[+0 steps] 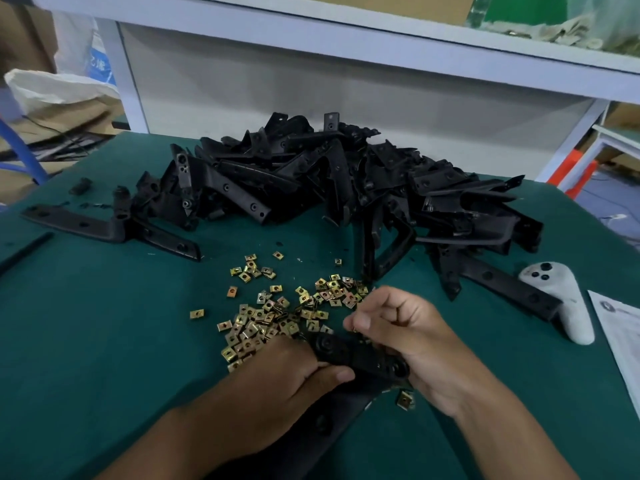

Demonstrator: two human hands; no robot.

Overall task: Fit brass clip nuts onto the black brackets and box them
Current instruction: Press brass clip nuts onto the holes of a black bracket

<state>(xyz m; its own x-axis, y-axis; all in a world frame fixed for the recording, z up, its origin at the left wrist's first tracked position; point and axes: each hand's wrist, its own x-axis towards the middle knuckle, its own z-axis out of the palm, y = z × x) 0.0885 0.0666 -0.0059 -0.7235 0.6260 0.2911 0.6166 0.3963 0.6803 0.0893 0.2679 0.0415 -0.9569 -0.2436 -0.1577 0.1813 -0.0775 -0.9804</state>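
Note:
My left hand (287,375) grips a black bracket (360,356) near the front of the green table, thumb across its top. My right hand (408,337) is curled over the bracket's far edge, its fingertips pinching something small there, apparently a brass clip nut; it is mostly hidden. Several loose brass clip nuts (273,313) lie scattered just beyond my hands. One more nut (404,400) lies under my right wrist. A big heap of black brackets (346,181) fills the middle of the table.
A single bracket (114,228) lies apart at the left. A white controller (561,299) and a printed sheet (620,334) lie at the right. A white shelf frame (346,46) stands behind the table. Cardboard and a white sack (59,88) sit at far left.

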